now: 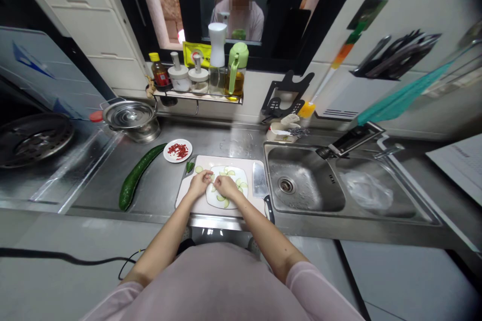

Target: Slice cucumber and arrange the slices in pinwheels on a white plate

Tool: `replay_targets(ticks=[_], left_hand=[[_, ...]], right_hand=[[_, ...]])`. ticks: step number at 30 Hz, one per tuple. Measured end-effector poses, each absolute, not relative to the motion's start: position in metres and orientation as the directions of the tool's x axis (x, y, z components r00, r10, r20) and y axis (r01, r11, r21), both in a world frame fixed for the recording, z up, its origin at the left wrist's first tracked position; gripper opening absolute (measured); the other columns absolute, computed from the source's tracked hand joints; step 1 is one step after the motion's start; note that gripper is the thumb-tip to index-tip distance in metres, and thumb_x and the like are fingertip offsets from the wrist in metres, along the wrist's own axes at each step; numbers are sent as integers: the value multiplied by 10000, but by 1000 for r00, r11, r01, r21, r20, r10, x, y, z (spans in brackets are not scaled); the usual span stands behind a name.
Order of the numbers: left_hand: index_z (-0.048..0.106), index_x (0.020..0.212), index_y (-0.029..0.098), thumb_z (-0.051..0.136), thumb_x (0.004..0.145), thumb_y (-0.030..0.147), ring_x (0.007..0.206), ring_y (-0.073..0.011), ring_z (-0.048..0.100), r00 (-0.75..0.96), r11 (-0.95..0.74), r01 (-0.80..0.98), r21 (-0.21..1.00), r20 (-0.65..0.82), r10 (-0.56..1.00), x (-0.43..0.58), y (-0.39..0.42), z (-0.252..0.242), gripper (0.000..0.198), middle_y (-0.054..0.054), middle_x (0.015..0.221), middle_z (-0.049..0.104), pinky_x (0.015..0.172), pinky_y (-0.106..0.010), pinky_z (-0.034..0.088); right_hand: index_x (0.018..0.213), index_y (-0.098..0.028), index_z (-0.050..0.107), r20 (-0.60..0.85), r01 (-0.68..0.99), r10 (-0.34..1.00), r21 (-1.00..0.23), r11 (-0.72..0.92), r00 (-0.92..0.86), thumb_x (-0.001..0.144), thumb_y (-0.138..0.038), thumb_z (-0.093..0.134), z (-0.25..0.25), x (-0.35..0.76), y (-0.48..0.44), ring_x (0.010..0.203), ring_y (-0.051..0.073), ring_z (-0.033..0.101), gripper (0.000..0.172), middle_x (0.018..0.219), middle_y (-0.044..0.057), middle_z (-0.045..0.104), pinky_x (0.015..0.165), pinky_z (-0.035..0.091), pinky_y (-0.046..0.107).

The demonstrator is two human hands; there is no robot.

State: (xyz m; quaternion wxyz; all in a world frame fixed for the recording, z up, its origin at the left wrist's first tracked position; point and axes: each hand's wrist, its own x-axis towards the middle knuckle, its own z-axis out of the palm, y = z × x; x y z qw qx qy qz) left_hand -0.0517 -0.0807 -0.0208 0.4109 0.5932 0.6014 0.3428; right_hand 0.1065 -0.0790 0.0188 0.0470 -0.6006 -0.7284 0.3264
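Note:
My left hand (199, 182) and my right hand (226, 185) meet over a white plate (241, 176) that rests on a pale cutting board (196, 201). Both hands have curled fingers pinching cucumber slices (230, 172) near the plate's left side. More slices lie around the plate's rim, and one sits on the board (198, 169). A cleaver (259, 183) lies flat on the board's right edge, its black handle pointing toward me. A green cucumber end (190, 166) rests at the board's top left.
A whole cucumber (137, 174) lies on the steel counter to the left. A small plate of chopped red chili (177, 150) sits behind the board. A steel sink (305, 185) with faucet (350, 140) is right. A lidded pot (130, 118) and condiment rack (199, 80) stand behind.

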Motion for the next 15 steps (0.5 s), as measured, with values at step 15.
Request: replay_targets(ticks=[15], left_hand=[[706,1045,221,535,849,199,915,-191,572,112,-141,765,628,86,990,-49,-91,-6,260,-70,1019,568,811,-295,449]], right_hand=[[1197,-214,542,-260,919,908,-309,244,-329,967,-281,362,29,102,-101,945,198,624,300,1091,86,666,724,402,270]])
